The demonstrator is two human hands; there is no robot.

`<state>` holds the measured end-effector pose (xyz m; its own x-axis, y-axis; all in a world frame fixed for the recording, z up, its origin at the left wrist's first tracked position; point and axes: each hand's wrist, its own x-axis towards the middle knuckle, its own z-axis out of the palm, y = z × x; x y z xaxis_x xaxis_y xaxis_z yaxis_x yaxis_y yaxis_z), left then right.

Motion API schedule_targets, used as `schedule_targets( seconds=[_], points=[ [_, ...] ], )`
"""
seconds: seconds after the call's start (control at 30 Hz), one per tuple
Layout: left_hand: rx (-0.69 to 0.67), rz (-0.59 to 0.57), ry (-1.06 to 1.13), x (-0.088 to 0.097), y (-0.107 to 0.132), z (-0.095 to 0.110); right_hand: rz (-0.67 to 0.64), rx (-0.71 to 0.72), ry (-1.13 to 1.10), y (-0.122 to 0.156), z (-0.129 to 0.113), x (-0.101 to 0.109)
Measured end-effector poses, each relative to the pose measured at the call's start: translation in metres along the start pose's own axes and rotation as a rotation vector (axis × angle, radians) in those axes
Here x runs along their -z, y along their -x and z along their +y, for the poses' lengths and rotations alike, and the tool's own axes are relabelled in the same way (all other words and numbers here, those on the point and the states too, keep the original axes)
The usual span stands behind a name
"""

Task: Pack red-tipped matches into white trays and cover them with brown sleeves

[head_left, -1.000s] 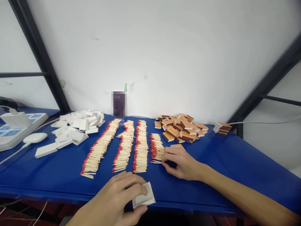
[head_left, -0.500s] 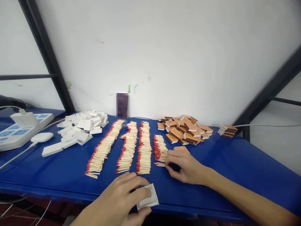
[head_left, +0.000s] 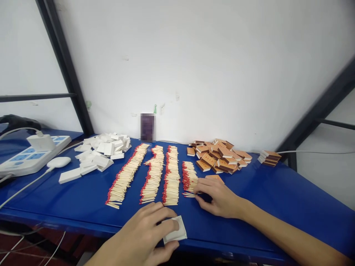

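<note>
Near the table's front edge my left hand [head_left: 146, 231] grips a small white matchbox tray [head_left: 181, 229] between thumb and fingers. The tray's inside faces up, and the fingers cover part of it. My right hand [head_left: 219, 197] is at the near end of the shortest row of matches [head_left: 189, 173], its thumb and fingertips closed on the plain ends of a few matches [head_left: 189, 194]. How many it pinches is hidden. Red match heads point left. Just behind that hand an orange matchbox sleeve [head_left: 215, 178] lies partly covered.
Longer match rows [head_left: 171, 177] stretch away to the left. White trays [head_left: 102, 147] are heaped at back left, orange-brown sleeves [head_left: 219, 155] at back right. A small stack of matchboxes [head_left: 269, 158] stands farther right. A power strip [head_left: 33, 157] with cables sits on the left.
The view has shifted slightly, so the scene sits a little farther right and lower. Both hands keep nearly the same pose; the right fingertips stay at the short row's near end.
</note>
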<state>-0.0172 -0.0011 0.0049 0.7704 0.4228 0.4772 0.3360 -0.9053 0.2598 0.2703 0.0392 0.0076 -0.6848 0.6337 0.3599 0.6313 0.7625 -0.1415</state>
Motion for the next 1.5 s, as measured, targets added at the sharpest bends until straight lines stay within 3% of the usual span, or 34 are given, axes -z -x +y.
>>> schedule_targets(
  seconds=[0.33, 0.7, 1.5],
  points=[
    [-0.065, 0.064, -0.115, -0.004, -0.002, 0.004, 0.065, 0.011, -0.072, 0.002, 0.006, 0.0],
    [-0.107, 0.089, -0.265, -0.009, -0.003, 0.008, 0.048, 0.028, -0.048, 0.008, 0.007, 0.005],
    [-0.053, 0.065, -0.315, -0.015, -0.002, 0.007, 0.022, -0.031, -0.04, 0.009, 0.008, 0.006]
  ],
)
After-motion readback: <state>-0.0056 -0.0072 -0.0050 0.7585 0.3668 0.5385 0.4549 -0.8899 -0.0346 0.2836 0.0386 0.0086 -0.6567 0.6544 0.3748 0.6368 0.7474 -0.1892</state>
